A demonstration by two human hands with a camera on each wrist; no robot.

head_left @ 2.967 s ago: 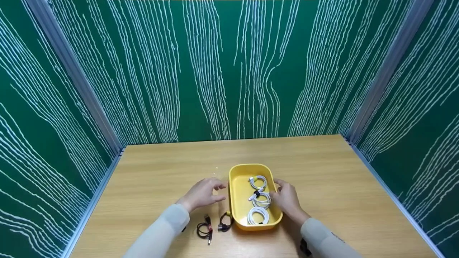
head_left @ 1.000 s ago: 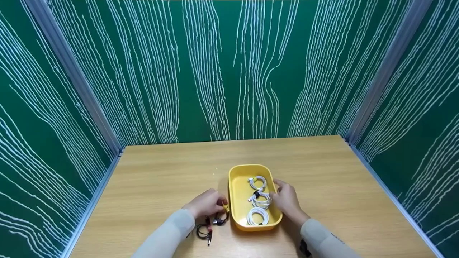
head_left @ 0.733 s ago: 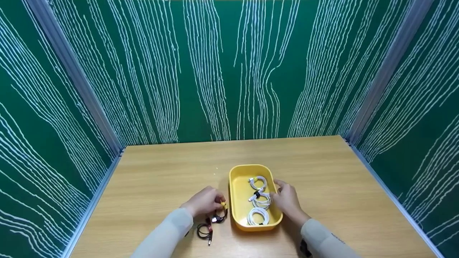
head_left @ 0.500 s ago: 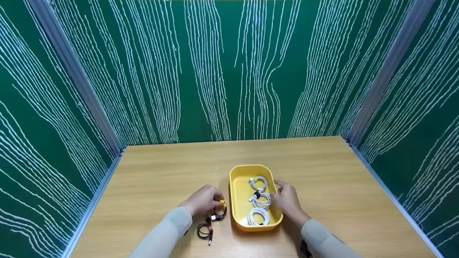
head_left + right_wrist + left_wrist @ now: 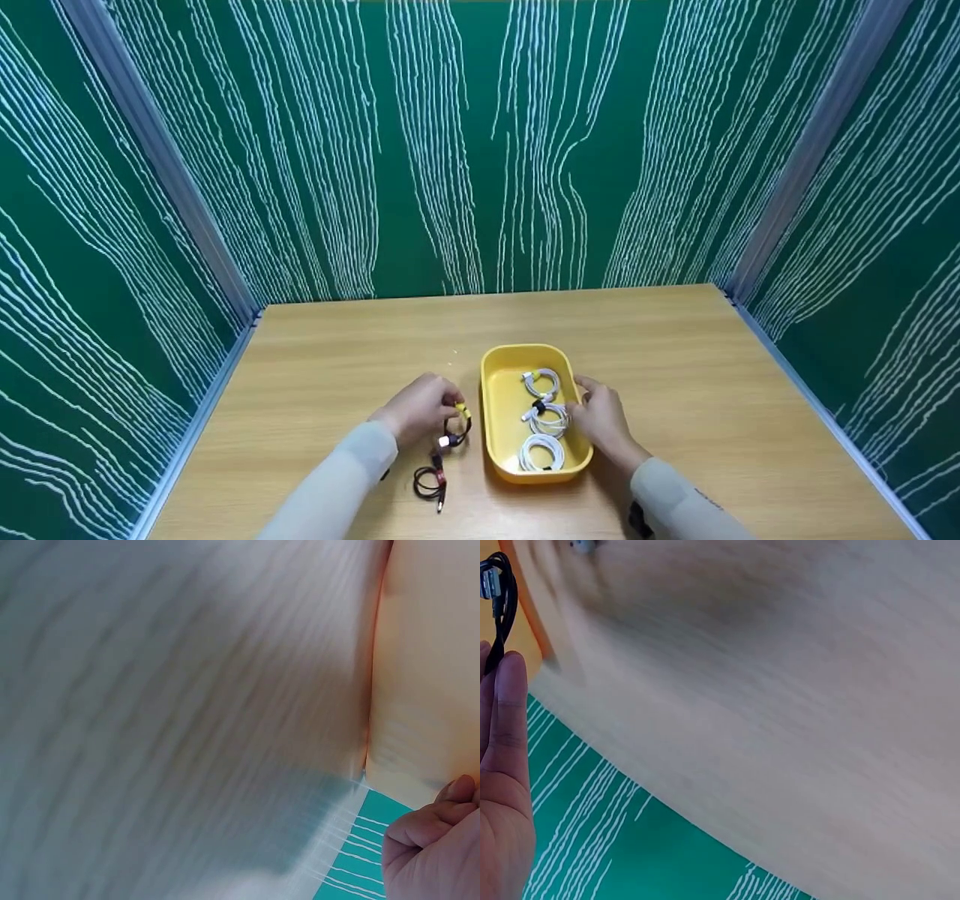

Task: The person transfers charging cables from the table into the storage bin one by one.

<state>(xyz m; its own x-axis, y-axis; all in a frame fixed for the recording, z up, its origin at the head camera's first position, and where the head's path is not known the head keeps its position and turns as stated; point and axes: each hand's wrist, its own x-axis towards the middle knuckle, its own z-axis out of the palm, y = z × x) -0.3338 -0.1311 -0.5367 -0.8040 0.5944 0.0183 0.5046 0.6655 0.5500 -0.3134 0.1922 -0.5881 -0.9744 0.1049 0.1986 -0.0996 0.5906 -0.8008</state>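
"Sleeves [image 5: 334,480] are filling the near edge for us; what are we spotting just past them?"

"We're finding a black cable with a red tie [image 5: 439,480] lying coiled on the wooden table [image 5: 360,360], left of the yellow tray [image 5: 504,420]"

"And the left hand [image 5: 421,409]?"

"We're watching it pinching a second black cable with a yellow tie [image 5: 455,439], just left of the tray; whether that one is touching the red-tied cable, we're failing to make out"

"Inside the tray, near to far?"

"Three white cables are lying along its right half: we're counting a round coil [image 5: 527,454] nearest, one with a black tie [image 5: 538,406] between, one with its own yellow tie [image 5: 535,374] farthest"

"What is the right hand [image 5: 602,420] doing?"

"We're seeing it gripping the tray's right rim, thumb reaching over"

"Beyond?"

"We're facing green walls [image 5: 525,225] bearing wavy white lines, grey posts [image 5: 161,146] standing in the corners"
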